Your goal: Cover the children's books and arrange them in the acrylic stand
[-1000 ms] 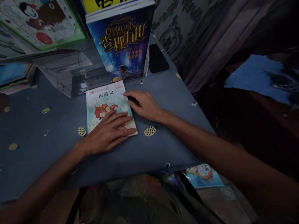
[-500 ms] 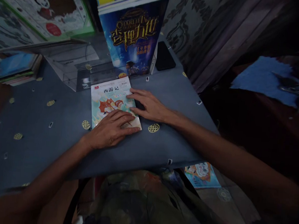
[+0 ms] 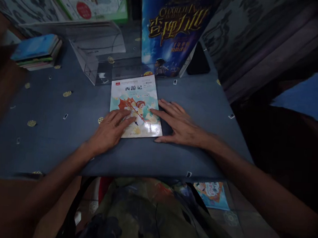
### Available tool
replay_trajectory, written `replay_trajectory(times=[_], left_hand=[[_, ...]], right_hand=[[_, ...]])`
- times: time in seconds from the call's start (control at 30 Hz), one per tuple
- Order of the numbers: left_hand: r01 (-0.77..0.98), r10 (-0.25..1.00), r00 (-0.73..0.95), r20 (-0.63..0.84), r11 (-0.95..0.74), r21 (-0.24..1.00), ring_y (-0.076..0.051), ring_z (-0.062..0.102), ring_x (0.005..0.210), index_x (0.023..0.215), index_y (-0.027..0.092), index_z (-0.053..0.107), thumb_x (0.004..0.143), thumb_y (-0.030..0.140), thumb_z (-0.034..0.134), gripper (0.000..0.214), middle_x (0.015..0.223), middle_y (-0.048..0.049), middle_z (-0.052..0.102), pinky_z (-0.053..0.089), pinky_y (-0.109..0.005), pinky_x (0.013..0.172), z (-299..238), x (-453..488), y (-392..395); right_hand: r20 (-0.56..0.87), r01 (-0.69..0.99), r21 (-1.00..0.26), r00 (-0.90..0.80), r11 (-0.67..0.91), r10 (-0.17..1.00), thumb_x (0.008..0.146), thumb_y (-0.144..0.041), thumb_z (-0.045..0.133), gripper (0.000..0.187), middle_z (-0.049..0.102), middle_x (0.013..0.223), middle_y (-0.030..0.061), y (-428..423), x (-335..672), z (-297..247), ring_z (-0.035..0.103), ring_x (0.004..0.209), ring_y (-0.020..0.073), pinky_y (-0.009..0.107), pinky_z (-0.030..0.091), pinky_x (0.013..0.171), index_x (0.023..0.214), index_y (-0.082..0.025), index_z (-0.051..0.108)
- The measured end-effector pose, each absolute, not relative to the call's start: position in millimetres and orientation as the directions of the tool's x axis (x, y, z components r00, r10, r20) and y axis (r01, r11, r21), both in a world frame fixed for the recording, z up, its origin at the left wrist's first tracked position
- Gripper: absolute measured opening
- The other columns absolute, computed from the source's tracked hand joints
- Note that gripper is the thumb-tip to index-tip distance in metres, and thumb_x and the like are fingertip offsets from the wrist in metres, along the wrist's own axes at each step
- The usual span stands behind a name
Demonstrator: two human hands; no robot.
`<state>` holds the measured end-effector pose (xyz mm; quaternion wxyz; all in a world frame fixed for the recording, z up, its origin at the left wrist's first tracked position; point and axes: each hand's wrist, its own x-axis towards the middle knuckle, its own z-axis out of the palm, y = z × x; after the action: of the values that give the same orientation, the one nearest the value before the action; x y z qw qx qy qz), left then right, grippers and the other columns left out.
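Note:
A thin paperback book [image 3: 135, 87] with a light, colourful cover and black Chinese characters lies flat and closed on the dark grey-blue tablecloth [image 3: 74, 142]. My left hand [image 3: 111, 128] rests on its lower left part, the fingers stretched over the cover picture. At the book's right edge lies my right hand [image 3: 178, 125], fingers spread, the index fingertip on the cover and the thumb beside the lower right corner. Neither hand grips the book.
Behind the book, a tall blue book [image 3: 172, 37] stands upright by a clear book holder [image 3: 90, 66]. A black phone-like slab [image 3: 199, 60] lies to its right. At the left is a stack of books [image 3: 38, 50]. Another book [image 3: 213, 196] lies below the table edge.
My left hand has drawn back to the left, uncovering the book's lower part. My right hand has slid down along the right edge. The camera view has shifted.

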<state>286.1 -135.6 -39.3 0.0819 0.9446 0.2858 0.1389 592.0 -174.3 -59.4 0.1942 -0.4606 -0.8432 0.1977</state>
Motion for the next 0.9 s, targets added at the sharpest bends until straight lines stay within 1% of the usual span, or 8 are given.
replay_trajectory(times=[0.13, 0.27, 0.33, 0.5, 0.57, 0.67, 0.8, 0.9], left_hand=[[0.485, 0.564, 0.788, 0.246, -0.815, 0.316, -0.027, 0.053, 0.129, 0.14, 0.025, 0.055, 0.1, 0.014, 0.041, 0.043, 0.14, -0.0119, 0.058, 0.046, -0.05, 0.11, -33, 286, -136], [0.486, 0.621, 0.731, 0.283, -0.765, 0.422, -0.025, 0.055, 0.129, 0.134, 0.023, 0.058, 0.102, 0.023, 0.043, 0.035, 0.137, -0.0122, 0.06, 0.047, -0.046, 0.11, -28, 282, -122], [0.561, 0.693, 0.654, 0.304, -0.714, 0.418, -0.026, 0.056, 0.128, 0.131, 0.02, 0.06, 0.101, 0.025, 0.045, 0.034, 0.135, -0.0132, 0.06, 0.047, -0.047, 0.11, -31, 281, -106], [0.711, 0.814, 0.459, 0.355, -0.577, 0.403, -0.029, 0.057, 0.123, 0.125, 0.015, 0.062, 0.096, 0.028, 0.048, 0.035, 0.13, -0.0158, 0.06, 0.046, -0.052, 0.11, -47, 286, -56], [0.721, 0.822, 0.434, 0.368, -0.562, 0.406, -0.028, 0.058, 0.121, 0.126, 0.015, 0.062, 0.096, 0.028, 0.047, 0.036, 0.128, -0.0147, 0.06, 0.047, -0.051, 0.109, -52, 290, -44], [0.726, 0.821, 0.416, 0.391, -0.559, 0.4, -0.027, 0.058, 0.12, 0.129, 0.017, 0.061, 0.097, 0.027, 0.045, 0.037, 0.127, -0.0141, 0.061, 0.047, -0.05, 0.107, -55, 295, -37], [0.732, 0.801, 0.393, 0.452, -0.57, 0.374, -0.029, 0.058, 0.12, 0.131, 0.016, 0.06, 0.099, 0.025, 0.043, 0.038, 0.13, -0.0164, 0.06, 0.049, -0.054, 0.105, -60, 298, -41], [0.715, 0.785, 0.382, 0.487, -0.585, 0.382, -0.031, 0.059, 0.12, 0.13, 0.02, 0.06, 0.099, 0.025, 0.042, 0.036, 0.128, -0.0155, 0.061, 0.05, -0.058, 0.102, -64, 299, -43]], right_hand=[[0.127, 0.693, -0.519, -0.516, 0.5, 0.847, 0.078, -0.081, 0.065, 0.099, 0.029, 0.169, 0.0127, -174, 595, -55, 0.023, 0.154, 0.0422, 0.069, 0.021, 0.122, 0.157, -0.028, 0.039], [0.119, 0.682, -0.56, -0.496, 0.471, 0.86, 0.092, -0.074, 0.051, 0.082, 0.031, 0.167, 0.0151, -165, 597, -48, 0.028, 0.154, 0.039, 0.064, 0.031, 0.12, 0.156, -0.024, 0.042], [0.134, 0.696, -0.559, -0.461, 0.451, 0.877, 0.096, -0.07, 0.047, 0.077, 0.03, 0.167, 0.018, -153, 593, -47, 0.029, 0.153, 0.0384, 0.061, 0.034, 0.12, 0.154, -0.019, 0.044], [0.182, 0.753, -0.501, -0.392, 0.428, 0.902, 0.095, -0.06, 0.056, 0.071, 0.032, 0.164, 0.0227, -104, 572, -53, 0.031, 0.152, 0.0406, 0.062, 0.035, 0.119, 0.148, -0.014, 0.05], [0.199, 0.777, -0.492, -0.338, 0.392, 0.92, 0.096, -0.053, 0.058, 0.065, 0.037, 0.161, 0.025, -89, 565, -55, 0.037, 0.148, 0.0406, 0.062, 0.037, 0.116, 0.146, -0.012, 0.051], [0.241, 0.81, -0.472, -0.261, 0.348, 0.935, 0.097, -0.041, 0.057, 0.055, 0.043, 0.157, 0.0241, -79, 558, -56, 0.047, 0.141, 0.0382, 0.06, 0.04, 0.114, 0.143, -0.011, 0.054], [0.252, 0.853, -0.411, -0.234, 0.323, 0.939, 0.098, -0.038, 0.054, 0.053, 0.046, 0.156, 0.0235, -83, 555, -54, 0.049, 0.14, 0.0371, 0.058, 0.041, 0.114, 0.142, -0.01, 0.055], [0.269, 0.856, -0.388, -0.25, 0.343, 0.93, 0.098, -0.038, 0.052, 0.052, 0.048, 0.155, 0.0234, -85, 556, -54, 0.05, 0.14, 0.0361, 0.056, 0.042, 0.113, 0.142, -0.01, 0.056]])
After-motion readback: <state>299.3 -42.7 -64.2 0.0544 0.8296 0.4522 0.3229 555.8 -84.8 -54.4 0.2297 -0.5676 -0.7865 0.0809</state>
